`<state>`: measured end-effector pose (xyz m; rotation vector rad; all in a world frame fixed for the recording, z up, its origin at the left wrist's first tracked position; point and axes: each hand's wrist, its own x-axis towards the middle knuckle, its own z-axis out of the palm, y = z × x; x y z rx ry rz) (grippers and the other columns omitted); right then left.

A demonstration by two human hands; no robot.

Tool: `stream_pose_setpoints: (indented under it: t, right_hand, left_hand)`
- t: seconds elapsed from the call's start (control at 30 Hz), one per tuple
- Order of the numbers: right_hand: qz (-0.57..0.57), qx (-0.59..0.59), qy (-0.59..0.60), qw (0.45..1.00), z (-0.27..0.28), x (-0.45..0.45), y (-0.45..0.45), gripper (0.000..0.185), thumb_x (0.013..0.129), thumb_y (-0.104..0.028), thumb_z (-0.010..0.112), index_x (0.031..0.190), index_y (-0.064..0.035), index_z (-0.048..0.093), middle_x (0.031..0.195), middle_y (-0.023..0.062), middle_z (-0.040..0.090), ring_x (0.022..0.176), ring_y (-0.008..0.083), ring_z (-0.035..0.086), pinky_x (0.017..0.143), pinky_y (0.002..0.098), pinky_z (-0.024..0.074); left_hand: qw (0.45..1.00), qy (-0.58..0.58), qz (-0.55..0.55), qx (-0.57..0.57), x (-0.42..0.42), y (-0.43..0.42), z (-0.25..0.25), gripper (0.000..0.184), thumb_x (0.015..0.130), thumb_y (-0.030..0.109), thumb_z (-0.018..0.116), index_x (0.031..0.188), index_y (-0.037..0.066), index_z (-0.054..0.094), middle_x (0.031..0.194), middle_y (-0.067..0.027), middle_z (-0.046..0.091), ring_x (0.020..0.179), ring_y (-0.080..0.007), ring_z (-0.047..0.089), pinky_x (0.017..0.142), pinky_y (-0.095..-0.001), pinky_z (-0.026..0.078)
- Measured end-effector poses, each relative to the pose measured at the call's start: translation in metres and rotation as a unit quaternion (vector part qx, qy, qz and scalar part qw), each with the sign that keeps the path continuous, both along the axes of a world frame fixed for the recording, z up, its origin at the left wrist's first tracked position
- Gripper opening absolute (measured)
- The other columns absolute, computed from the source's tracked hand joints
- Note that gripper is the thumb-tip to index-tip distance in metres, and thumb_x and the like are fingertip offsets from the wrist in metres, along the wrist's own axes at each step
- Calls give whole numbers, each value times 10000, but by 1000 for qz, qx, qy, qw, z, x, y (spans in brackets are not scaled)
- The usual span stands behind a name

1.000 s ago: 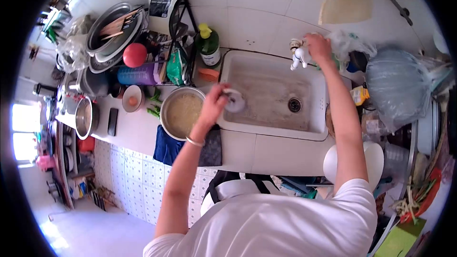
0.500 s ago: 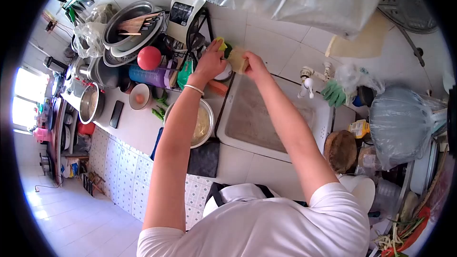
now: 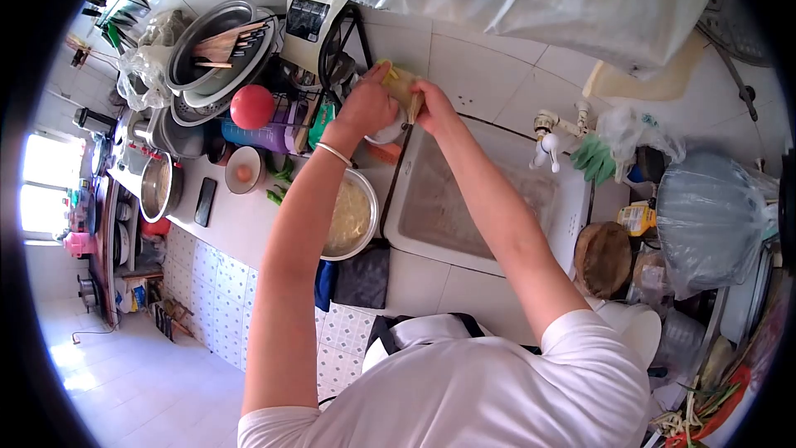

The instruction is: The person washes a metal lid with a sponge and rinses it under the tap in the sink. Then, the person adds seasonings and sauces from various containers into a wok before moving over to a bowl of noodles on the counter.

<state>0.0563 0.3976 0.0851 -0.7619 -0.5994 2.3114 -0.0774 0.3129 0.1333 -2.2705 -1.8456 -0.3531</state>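
Over the sink's far left corner, my left hand (image 3: 369,108) and my right hand (image 3: 433,106) are close together. Both are closed on a limp, yellowish-tan, cloth-like piece (image 3: 400,85) stretched between them; its exact kind is unclear. A bright yellow bit shows by my left fingertips. Beneath the hands stands a white round container (image 3: 388,131), partly covered by my left hand. An orange-brown block (image 3: 385,152) lies just below it. Beside my left forearm is a metal bowl (image 3: 351,217) of pale yellowish contents.
The white sink (image 3: 464,191) has a tap (image 3: 547,143) at its back right, with green gloves (image 3: 592,158) beside it. To the left are a bowl with an egg (image 3: 245,170), a phone (image 3: 205,202) and a rack with a red ball-like object (image 3: 252,107). A round wooden board (image 3: 604,259) stands right.
My right hand has moved slightly left, closer to my left hand. The tan piece now reaches across to my left fingers. The whole view has shifted a little.
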Motion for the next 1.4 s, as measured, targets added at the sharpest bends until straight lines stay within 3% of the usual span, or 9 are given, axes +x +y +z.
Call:
stream_pose_setpoints:
  t: [0.3, 0.83, 0.9, 1.07, 1.13, 1.2, 1.27, 1.33, 1.4]
  right_hand:
    - [5, -44, -6, 999, -4, 0, -1, 288, 780, -98, 523, 1048, 7, 538, 1016, 123, 592, 925, 253, 603, 828, 374, 520]
    - [-24, -68, -11, 997, -14, 10, -1, 253, 738, -96, 559, 984, -37, 552, 956, 93, 596, 849, 259, 587, 795, 413, 504]
    - [-70, -47, -21, 996, -6, 26, -2, 253, 756, -91, 577, 1003, -41, 563, 939, 70, 590, 818, 231, 580, 768, 361, 503]
    - [-199, 245, -158, 936, 48, 102, -60, 287, 815, -72, 587, 1099, -32, 577, 983, 51, 608, 861, 149, 573, 758, 281, 486]
    - [-227, 307, -199, 903, 54, 130, -91, 290, 834, -63, 591, 1121, -23, 581, 992, 47, 617, 872, 125, 572, 763, 263, 481]
    - [-289, 488, -288, 772, 50, 153, -120, 233, 868, -90, 594, 1091, -23, 601, 885, 36, 626, 791, 111, 592, 691, 259, 476]
    - [-282, 455, -335, 776, 43, 170, -144, 211, 850, -48, 616, 1059, -18, 619, 957, 47, 644, 838, 127, 603, 773, 269, 482]
    - [-336, 537, -403, 661, 25, 184, -154, 236, 800, -11, 657, 1029, -67, 632, 889, 86, 632, 787, 213, 630, 685, 301, 488]
    - [-333, 514, -421, 669, 18, 200, -164, 274, 751, 26, 675, 1002, -79, 639, 898, 98, 631, 806, 263, 618, 699, 320, 490]
  left_hand:
    - [999, -35, 7, 27, -2, 5, -6, 339, 773, 174, 461, 751, -90, 673, 1162, -297, 564, 1198, -376, 480, 1041, -367, 372]
    - [997, 78, 12, -12, 1, 4, 1, 319, 777, 179, 480, 803, -77, 669, 1234, -318, 502, 1154, -400, 502, 1008, -395, 395]
    - [979, -198, 42, -15, 6, -1, 7, 287, 785, 160, 500, 861, -86, 626, 1227, -334, 492, 1148, -430, 485, 987, -424, 402]
    - [957, -277, 60, 57, 52, -37, -8, 220, 813, 124, 508, 938, -57, 501, 1221, -301, 505, 1078, -448, 495, 914, -450, 432]
    - [869, -455, 174, -86, 85, -54, -11, 243, 845, 149, 516, 1001, -36, 502, 1175, -275, 527, 992, -435, 533, 850, -419, 469]
    - [827, -531, 145, -113, 116, -66, -36, 255, 900, 153, 496, 1100, -5, 498, 1138, -191, 566, 938, -316, 590, 778, -358, 500]
    - [566, -812, 95, -106, 163, -82, -40, 283, 933, 130, 469, 1192, 17, 473, 1118, -90, 576, 944, -171, 578, 776, -306, 497]
    - [513, -844, 67, -141, 194, -98, -32, 286, 945, 94, 441, 1223, 32, 463, 1101, -28, 566, 962, -95, 544, 787, -273, 491]
    - [460, -868, 10, -185, 217, -112, -31, 278, 943, 89, 438, 1211, 18, 465, 1077, -41, 567, 985, -110, 543, 829, -274, 483]
